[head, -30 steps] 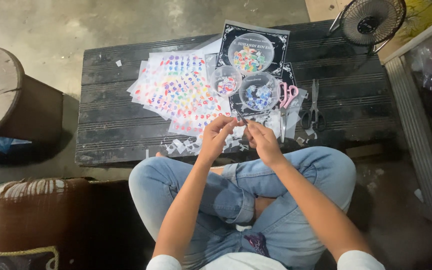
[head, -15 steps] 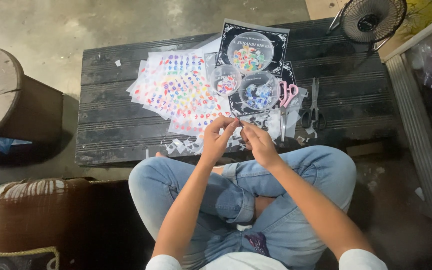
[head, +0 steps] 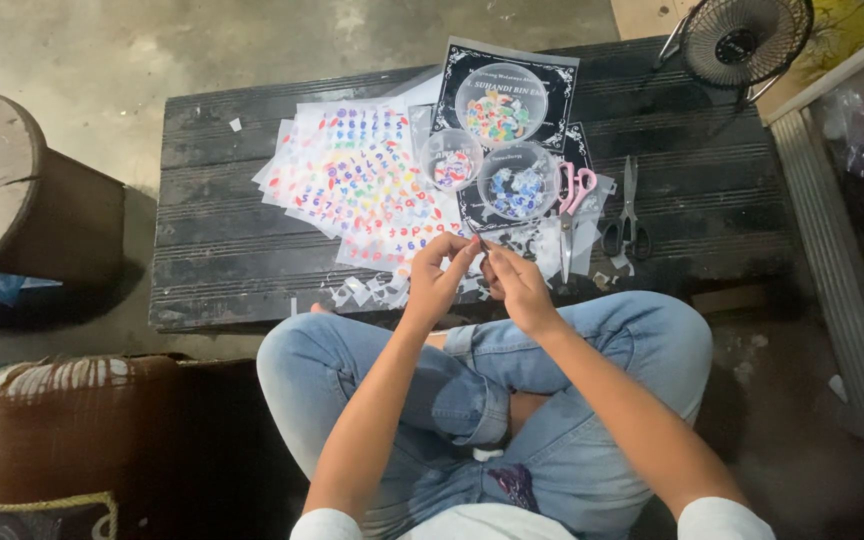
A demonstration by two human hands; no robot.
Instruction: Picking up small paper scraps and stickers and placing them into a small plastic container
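Left hand (head: 439, 277): hovering over the near edge of the dark slatted table (head: 202, 250), fingers curling in with the tips pinching toward the other hand. Whatever is being pinched is too small to make out.

Right hand (head: 515, 283): meeting the left hand fingertip to fingertip, fingers bending inward in the same tight pinch (whether anything is lying between them cannot be told).

Sticker sheets (head: 362, 180): lying fanned out on the table, just beyond and left of the hands, carrying rows of small coloured shapes.

Small round dish (head: 451, 160): sitting at the right edge of the sheets, holding mixed coloured bits.

Medium round dish (head: 517, 181): sitting just right of the small one, holding mostly blue and white bits, nearest the hands among the dishes.

Large round dish (head: 501, 104): resting farther back on a black printed card (head: 552, 70), holding bright mixed bits.

Pink-handled scissors (head: 571, 200): lying just right of the medium dish, blades pointing toward the near edge.

Dark scissors (head: 628, 215): lying right of the pink pair.

Paper scraps (head: 362, 292): lying scattered along the near edge, left of the hands.

Small black fan (head: 742, 40): standing at the far right corner.

Person: sitting cross-legged in blue jeans (head: 602, 350).
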